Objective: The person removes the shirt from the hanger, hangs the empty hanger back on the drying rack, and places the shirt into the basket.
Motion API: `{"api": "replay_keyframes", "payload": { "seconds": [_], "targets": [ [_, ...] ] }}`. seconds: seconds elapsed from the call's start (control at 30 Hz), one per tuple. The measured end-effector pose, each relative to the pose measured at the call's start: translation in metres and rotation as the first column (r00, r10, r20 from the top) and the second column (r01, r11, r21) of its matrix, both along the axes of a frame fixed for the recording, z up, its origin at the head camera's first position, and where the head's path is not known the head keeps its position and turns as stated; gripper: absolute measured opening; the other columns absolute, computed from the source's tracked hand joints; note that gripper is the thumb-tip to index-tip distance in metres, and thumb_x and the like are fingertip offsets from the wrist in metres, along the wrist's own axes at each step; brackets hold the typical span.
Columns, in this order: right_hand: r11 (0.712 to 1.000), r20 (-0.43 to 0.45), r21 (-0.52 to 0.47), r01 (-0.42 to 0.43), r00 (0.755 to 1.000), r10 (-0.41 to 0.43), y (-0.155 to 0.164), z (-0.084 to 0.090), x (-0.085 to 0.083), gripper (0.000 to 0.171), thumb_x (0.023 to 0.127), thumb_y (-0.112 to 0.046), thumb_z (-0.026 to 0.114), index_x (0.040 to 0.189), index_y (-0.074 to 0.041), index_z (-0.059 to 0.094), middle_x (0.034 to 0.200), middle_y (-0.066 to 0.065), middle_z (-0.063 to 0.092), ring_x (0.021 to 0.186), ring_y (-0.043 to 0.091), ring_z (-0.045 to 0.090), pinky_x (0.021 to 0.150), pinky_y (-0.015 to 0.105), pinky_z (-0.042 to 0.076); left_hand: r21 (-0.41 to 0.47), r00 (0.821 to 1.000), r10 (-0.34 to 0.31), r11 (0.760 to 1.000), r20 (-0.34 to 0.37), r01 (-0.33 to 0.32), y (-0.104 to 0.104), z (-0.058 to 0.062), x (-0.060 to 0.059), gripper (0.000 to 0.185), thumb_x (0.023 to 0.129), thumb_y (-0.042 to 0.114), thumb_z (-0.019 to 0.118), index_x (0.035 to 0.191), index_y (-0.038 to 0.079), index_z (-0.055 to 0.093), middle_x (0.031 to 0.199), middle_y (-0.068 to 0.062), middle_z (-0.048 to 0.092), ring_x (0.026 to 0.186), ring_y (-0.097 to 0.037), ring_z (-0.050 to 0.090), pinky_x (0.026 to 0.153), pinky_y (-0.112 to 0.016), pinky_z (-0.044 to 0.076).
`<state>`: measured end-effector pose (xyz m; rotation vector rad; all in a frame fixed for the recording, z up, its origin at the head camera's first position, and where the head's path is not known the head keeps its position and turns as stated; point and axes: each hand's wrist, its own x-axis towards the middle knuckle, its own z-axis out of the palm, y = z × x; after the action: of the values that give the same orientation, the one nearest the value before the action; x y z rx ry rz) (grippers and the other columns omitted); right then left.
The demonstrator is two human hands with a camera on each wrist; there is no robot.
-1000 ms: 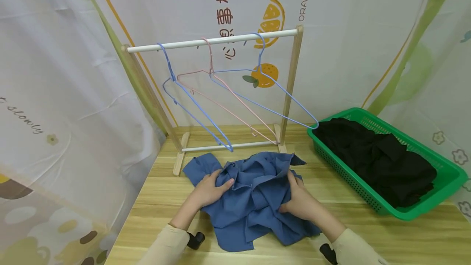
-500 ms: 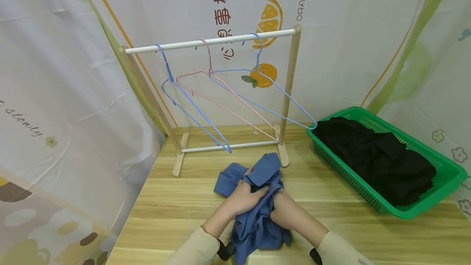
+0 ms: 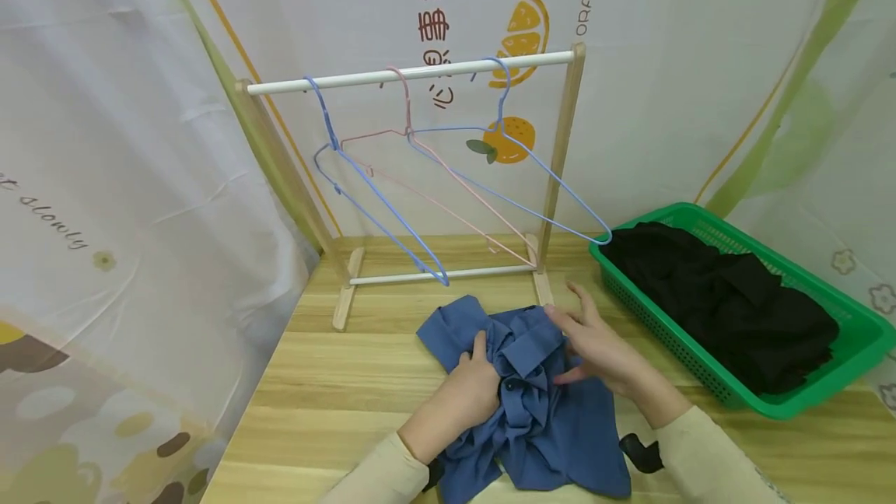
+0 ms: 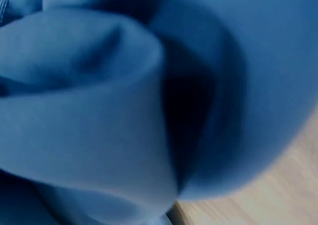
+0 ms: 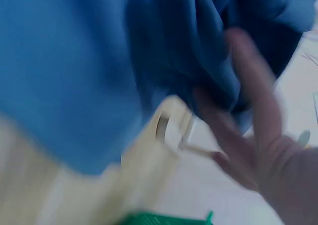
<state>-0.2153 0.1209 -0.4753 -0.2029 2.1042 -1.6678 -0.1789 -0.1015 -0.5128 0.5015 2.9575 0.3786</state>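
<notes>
A crumpled blue shirt (image 3: 581, 442) lies in loose folds on the table in front of the rack, a dark button showing near its middle. My left hand (image 3: 470, 389) grips the bunched cloth on its left side, one finger pointing forward along it. In the left wrist view only blurred folds of the shirt (image 4: 79, 135) fill the frame, and the hand is out of sight. At the shirt's right edge is my right hand (image 3: 605, 352), fingers spread and apart. The right wrist view has its fingers (image 5: 253, 81) straight against the hanging cloth, blurred.
A wooden rack with a white top bar (image 3: 448, 70) stands behind the shirt. On it hang two blue hangers (image 3: 392, 212) and a pink hanger (image 3: 455, 177). To the right, a green basket (image 3: 791, 407) holds black cloth (image 3: 728, 302).
The shirt was spread between both hands, then gathered into a narrow bundle, and now lies wider again. My right hand has come off the bundle to the right, its fingers opening out.
</notes>
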Motion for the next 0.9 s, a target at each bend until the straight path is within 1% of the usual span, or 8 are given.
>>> {"api": "replay_keyframes", "payload": {
  "seconds": [0.07, 0.17, 0.3, 0.37, 0.5, 0.7, 0.77, 0.9],
  "targets": [
    [0.971, -0.160, 0.234, -0.045, 0.984, 0.084, 0.000, -0.004, -0.002, 0.085, 0.108, -0.049, 0.060, 0.172, -0.023, 0.012, 0.173, 0.036, 0.001, 0.151, 0.072, 0.019, 0.101, 0.075, 0.052, 0.008, 0.999, -0.050, 0.999, 0.016, 0.050, -0.003, 0.001, -0.002, 0.034, 0.101, 0.010, 0.063, 0.131, -0.001, 0.073, 0.164, -0.035, 0.034, 0.116, -0.051, 0.065, 0.085, -0.047, 0.063],
    [0.847, -0.292, 0.526, -0.075, 0.920, 0.263, -0.002, -0.015, 0.000, 0.078, 0.102, -0.049, 0.070, 0.166, -0.018, 0.037, 0.169, 0.043, 0.011, 0.150, 0.069, 0.027, 0.110, 0.081, 0.039, 0.161, 0.984, -0.112, 0.983, 0.139, 0.089, -0.019, 0.006, -0.006, 0.048, 0.107, 0.019, 0.058, 0.155, 0.020, 0.057, 0.170, -0.036, 0.022, 0.130, -0.056, 0.060, 0.096, -0.054, 0.059],
    [0.769, -0.250, 0.631, -0.100, 0.913, 0.323, 0.002, -0.030, 0.014, 0.085, 0.092, -0.052, 0.081, 0.163, -0.024, 0.044, 0.168, 0.043, 0.016, 0.143, 0.074, 0.034, 0.105, 0.082, 0.041, 0.322, 0.947, -0.164, 0.944, 0.276, 0.070, -0.046, 0.016, -0.006, 0.062, 0.112, 0.044, 0.050, 0.168, 0.040, 0.025, 0.175, -0.031, 0.006, 0.151, -0.059, 0.039, 0.111, -0.066, 0.049],
    [0.745, -0.236, 0.662, -0.082, 0.921, 0.311, 0.008, -0.037, 0.023, 0.096, 0.085, -0.054, 0.085, 0.165, -0.026, 0.040, 0.168, 0.043, 0.015, 0.140, 0.078, 0.031, 0.101, 0.084, 0.043, 0.273, 0.948, -0.159, 0.959, 0.277, 0.081, -0.057, 0.019, 0.000, 0.074, 0.106, 0.059, 0.056, 0.169, 0.042, 0.020, 0.177, -0.027, 0.007, 0.155, -0.060, 0.030, 0.111, -0.071, 0.046],
    [0.690, -0.189, 0.720, -0.067, 0.939, 0.289, 0.020, -0.047, 0.038, 0.113, 0.075, -0.059, 0.091, 0.167, -0.029, 0.034, 0.171, 0.039, 0.011, 0.140, 0.083, 0.023, 0.091, 0.087, 0.044, 0.023, 0.954, -0.135, 0.991, 0.267, 0.134, -0.068, 0.017, 0.017, 0.111, 0.081, 0.078, 0.076, 0.169, 0.044, 0.018, 0.178, -0.022, 0.009, 0.158, -0.061, 0.019, 0.110, -0.080, 0.041],
    [0.591, -0.221, 0.806, -0.007, 0.924, 0.312, 0.014, -0.051, 0.052, 0.124, 0.063, -0.061, 0.096, 0.166, -0.028, 0.036, 0.176, 0.028, 0.011, 0.150, 0.069, 0.025, 0.095, 0.090, 0.039, -0.213, 0.978, -0.138, 0.962, 0.154, 0.169, -0.068, 0.001, 0.027, 0.132, 0.062, 0.083, 0.086, 0.169, 0.033, 0.026, 0.175, -0.019, 0.023, 0.162, -0.058, 0.006, 0.114, -0.088, 0.023],
    [0.590, -0.290, 0.806, 0.037, 0.895, 0.339, 0.009, -0.052, 0.057, 0.124, 0.062, -0.055, 0.099, 0.165, -0.022, 0.037, 0.175, 0.027, 0.013, 0.151, 0.064, 0.030, 0.094, 0.084, 0.046, -0.198, 0.983, -0.138, 0.967, 0.120, 0.160, -0.069, -0.004, 0.025, 0.135, 0.062, 0.081, 0.088, 0.168, 0.022, 0.029, 0.173, -0.023, 0.027, 0.161, -0.059, 0.011, 0.115, -0.086, 0.026],
    [0.686, -0.411, 0.725, 0.056, 0.835, 0.366, 0.004, -0.057, 0.067, 0.124, 0.066, -0.032, 0.102, 0.166, -0.019, 0.031, 0.175, 0.029, 0.009, 0.143, 0.064, 0.042, 0.074, 0.057, 0.060, -0.011, 0.979, -0.160, 0.987, 0.129, 0.163, -0.075, -0.009, 0.018, 0.142, 0.065, 0.065, 0.096, 0.166, 0.000, 0.020, 0.171, -0.032, 0.023, 0.159, -0.055, 0.025, 0.120, -0.071, 0.038]
  ]
}}
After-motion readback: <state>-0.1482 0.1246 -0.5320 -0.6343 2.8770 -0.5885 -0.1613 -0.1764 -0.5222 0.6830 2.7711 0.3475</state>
